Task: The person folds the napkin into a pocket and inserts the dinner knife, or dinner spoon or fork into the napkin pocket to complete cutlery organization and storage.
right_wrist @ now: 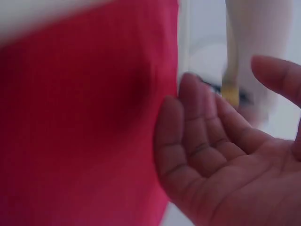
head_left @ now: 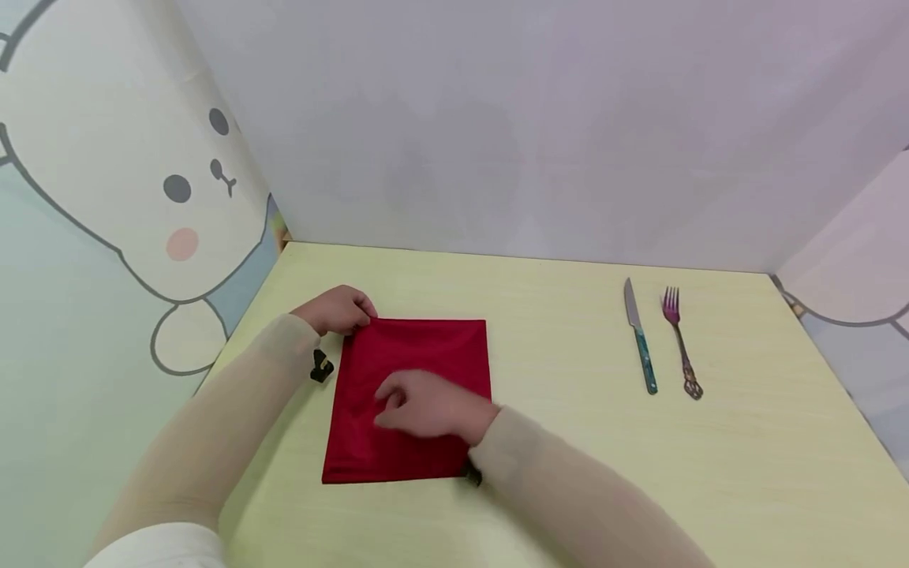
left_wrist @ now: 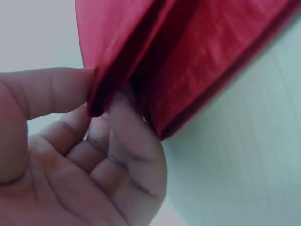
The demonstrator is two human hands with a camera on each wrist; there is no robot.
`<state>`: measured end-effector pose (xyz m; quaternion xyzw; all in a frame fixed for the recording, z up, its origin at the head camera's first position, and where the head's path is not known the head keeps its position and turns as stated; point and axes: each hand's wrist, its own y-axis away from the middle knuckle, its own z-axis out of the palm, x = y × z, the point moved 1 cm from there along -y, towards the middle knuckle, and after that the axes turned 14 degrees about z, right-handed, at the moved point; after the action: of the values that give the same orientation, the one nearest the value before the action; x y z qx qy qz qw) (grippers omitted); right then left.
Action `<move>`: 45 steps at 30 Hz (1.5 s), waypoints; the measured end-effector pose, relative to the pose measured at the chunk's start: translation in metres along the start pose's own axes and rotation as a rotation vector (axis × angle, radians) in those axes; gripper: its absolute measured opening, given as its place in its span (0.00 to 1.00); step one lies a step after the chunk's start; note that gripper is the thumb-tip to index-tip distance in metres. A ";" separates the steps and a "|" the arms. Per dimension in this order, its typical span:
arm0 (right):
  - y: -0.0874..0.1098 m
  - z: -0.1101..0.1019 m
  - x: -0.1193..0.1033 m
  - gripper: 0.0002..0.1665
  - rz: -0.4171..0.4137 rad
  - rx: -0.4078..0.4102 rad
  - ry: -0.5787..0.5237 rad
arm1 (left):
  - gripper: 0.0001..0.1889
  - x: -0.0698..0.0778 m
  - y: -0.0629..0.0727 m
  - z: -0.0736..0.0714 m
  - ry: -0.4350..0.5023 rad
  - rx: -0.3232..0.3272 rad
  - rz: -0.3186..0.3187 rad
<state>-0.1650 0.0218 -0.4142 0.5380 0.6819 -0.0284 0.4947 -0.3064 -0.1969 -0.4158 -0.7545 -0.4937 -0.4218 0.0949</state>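
A folded red cloth (head_left: 419, 347) lies on the pale wooden table, roughly rectangular, with a smooth, slightly shiny surface. At its far left corner my left hand (head_left: 339, 309) pinches the cloth's edge between thumb and fingers. The left wrist view shows the folded layers of the red cloth (left_wrist: 197, 70) parting at that corner, the upper one gripped by the left hand (left_wrist: 89, 155). Over the middle of the cloth hovers my right hand (head_left: 426, 404), its fingers loosely bent. In the blurred right wrist view the right hand (right_wrist: 221, 150) holds nothing, thumb apart from the fingers.
On the right part of the table (head_left: 554, 355) lie a knife (head_left: 641, 339) with a teal handle and, beside it, a fork (head_left: 682, 339) with an ornate handle. A pale curtain (head_left: 497, 142) stands behind the table, and bear-patterned fabric (head_left: 92, 158) hangs at the left.
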 end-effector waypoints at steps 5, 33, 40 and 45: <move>-0.021 -0.082 0.032 0.23 0.123 0.310 0.242 | 0.11 0.000 0.000 0.000 -0.142 0.004 -0.008; -0.055 -0.132 0.095 0.03 0.053 0.108 0.184 | 0.08 0.003 0.008 0.004 -0.166 -0.001 -0.010; -0.053 -0.131 0.091 0.03 0.063 0.109 0.261 | 0.08 -0.001 0.010 0.002 -0.122 -0.048 -0.069; -0.051 -0.130 0.087 0.04 0.078 0.121 0.266 | 0.06 -0.005 0.010 0.003 -0.100 -0.055 -0.085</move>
<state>-0.2813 0.1359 -0.4348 0.5918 0.7171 0.0212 0.3676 -0.2974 -0.2035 -0.4190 -0.7554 -0.5176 -0.4007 0.0314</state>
